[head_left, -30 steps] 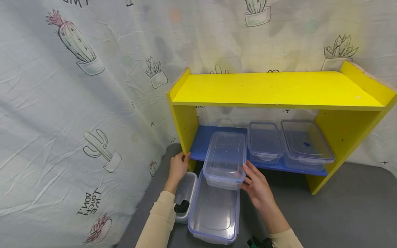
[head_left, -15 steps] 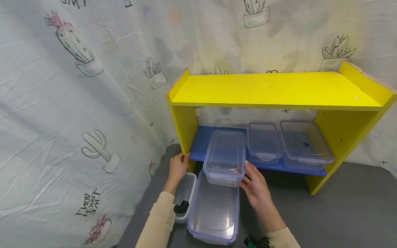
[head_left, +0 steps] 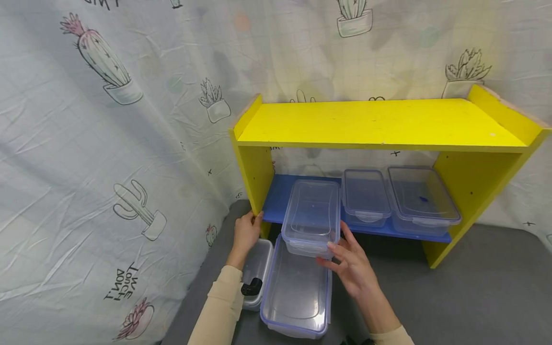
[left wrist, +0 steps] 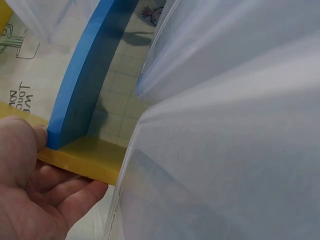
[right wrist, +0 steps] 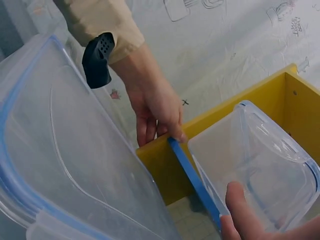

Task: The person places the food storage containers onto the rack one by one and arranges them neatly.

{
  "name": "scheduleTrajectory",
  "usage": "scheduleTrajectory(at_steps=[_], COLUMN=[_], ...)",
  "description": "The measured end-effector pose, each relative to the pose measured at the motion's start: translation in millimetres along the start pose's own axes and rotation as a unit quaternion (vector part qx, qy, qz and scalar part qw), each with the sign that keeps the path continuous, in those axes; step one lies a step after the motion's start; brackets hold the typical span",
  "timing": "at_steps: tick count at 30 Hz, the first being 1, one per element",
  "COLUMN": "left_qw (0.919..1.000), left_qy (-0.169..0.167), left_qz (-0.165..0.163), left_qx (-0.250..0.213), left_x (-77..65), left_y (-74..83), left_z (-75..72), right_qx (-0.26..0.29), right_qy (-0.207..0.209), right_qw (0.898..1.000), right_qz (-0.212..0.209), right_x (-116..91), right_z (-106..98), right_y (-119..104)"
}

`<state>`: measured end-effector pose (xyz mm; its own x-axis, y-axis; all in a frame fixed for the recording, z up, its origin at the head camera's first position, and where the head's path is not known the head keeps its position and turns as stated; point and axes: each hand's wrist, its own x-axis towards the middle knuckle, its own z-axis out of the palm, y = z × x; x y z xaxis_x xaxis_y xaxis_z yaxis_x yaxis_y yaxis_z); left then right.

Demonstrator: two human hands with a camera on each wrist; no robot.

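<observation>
A clear plastic food container with a lid (head_left: 312, 213) lies on the blue shelf board (head_left: 276, 196), its front end jutting past the edge. At its front right corner my right hand (head_left: 355, 268) touches it with extended fingers; one fingertip presses the clear wall in the right wrist view. My left hand (head_left: 247, 237) grips the lower front edge of the shelf unit's yellow side panel (head_left: 252, 177). In the left wrist view its thumb lies by the end of the blue board, with the fingers curled beneath the yellow edge (left wrist: 82, 165).
Two more lidded containers, a smaller one (head_left: 366, 194) and a larger one (head_left: 422, 196), stand on the board to the right. Below, a large container (head_left: 297, 292) and a smaller one (head_left: 256, 268) stand on the grey surface (head_left: 487, 287). A yellow top board (head_left: 379, 122) spans above.
The container has slid slightly backward onto the blue board. My right hand has shifted from its right side round to the front corner. The left hand keeps its grip.
</observation>
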<state>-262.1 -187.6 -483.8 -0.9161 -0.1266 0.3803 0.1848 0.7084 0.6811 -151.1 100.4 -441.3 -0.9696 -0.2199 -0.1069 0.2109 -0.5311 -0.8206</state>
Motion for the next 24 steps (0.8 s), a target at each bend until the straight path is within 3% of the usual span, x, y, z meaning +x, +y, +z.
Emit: scheduleTrajectory(at_steps=[9, 24], left_qw=[1.0, 0.9999], left_qy=[0.002, -0.003], left_qz=[-0.002, -0.015], left_qx=[0.005, -0.001], left_x=[0.7, 0.3], left_y=[-0.4, 1.6], left_z=[0.8, 1.2], right_qx=[0.0, 0.068], right_qy=[0.022, 0.013], right_qw=[1.0, 0.998], right_qz=[-0.001, 0.008], right_x=[1.8, 8.6], right_z=[1.5, 4.8], right_y=[4.9, 7.0])
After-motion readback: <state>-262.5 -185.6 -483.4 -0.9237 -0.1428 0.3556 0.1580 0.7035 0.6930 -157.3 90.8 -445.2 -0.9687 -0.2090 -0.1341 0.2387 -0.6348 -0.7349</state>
